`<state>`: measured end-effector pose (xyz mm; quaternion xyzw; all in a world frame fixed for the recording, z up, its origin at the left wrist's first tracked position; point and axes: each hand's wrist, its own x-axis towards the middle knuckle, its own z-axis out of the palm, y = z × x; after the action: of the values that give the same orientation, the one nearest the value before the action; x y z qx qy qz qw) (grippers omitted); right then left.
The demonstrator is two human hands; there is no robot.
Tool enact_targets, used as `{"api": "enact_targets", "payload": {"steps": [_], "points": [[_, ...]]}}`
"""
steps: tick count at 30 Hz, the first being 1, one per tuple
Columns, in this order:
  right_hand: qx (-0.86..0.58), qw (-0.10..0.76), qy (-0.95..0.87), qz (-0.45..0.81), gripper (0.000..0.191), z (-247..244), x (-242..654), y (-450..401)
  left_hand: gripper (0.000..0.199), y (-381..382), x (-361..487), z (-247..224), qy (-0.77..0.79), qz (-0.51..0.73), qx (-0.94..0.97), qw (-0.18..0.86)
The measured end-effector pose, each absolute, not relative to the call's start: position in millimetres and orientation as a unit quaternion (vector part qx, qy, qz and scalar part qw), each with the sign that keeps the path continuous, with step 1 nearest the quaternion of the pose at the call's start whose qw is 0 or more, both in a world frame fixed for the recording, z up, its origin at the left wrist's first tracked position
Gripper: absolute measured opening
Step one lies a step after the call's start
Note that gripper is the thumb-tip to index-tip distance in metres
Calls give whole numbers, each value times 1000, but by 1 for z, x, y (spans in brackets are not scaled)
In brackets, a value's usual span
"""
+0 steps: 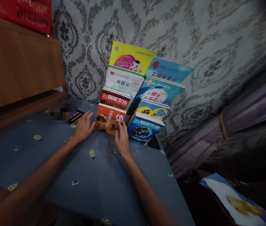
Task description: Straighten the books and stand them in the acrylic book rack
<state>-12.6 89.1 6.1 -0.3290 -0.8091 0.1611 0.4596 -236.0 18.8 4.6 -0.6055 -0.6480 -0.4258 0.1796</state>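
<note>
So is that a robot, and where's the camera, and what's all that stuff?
No robot here! These are a person's two bare hands. There's just one picture, taken by a camera on their head, looking forward and down.

On the patterned blue-grey cloth, books stand in two slanting columns. The left column has an orange book in front; the right has a blue book with a globe.

The right hand has its fingers against the orange book. The left hand is by its left edge; I can't tell if it touches. Neither hand seems to be lifting anything.
</note>
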Motion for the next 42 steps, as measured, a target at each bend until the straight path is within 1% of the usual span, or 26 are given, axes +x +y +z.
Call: {"api": "enact_targets", "payload": {"steps": [2,4,8,11,16,20,23,30,33,36,39,41,42], "points": [[-331,458,-809,164,53,6,-12,88,48,18,-255,-4,-717,-373,-562,175],[-332,457,-809,164,52,6,-11,88,51,17,-273,-11,-779,-316,-513,173],[-328,455,-811,163,52,7,-10,86,61,13,-300,-19,-836,-253,-459,164],[-323,459,-810,169,53,5,-9,85,62,9,-310,-19,-869,-219,-423,131],[-309,467,-810,174,53,-2,-6,84,58,4,-317,-10,-883,-107,-442,113],[-304,456,-818,176,52,-9,-2,77,54,2,-317,-1,-873,-17,-470,131],[-288,439,-832,183,53,-18,1,66,52,0,-314,3,-864,26,-480,149],[-235,384,-873,188,50,-46,10,36,47,-16,-310,11,-834,79,-515,181],[-220,363,-883,200,48,-50,12,31,46,-37,-301,13,-813,102,-539,196],[-217,358,-883,213,47,-50,11,30,47,-67,-283,14,-793,116,-564,201],[-221,358,-878,227,46,-51,10,32,45,-94,-267,18,-798,97,-577,143],[-222,357,-877,234,45,-51,10,33,41,-99,-267,25,-813,77,-569,96],[-223,355,-877,236,45,-51,10,33,43,-96,-271,30,-822,66,-560,78]]}}
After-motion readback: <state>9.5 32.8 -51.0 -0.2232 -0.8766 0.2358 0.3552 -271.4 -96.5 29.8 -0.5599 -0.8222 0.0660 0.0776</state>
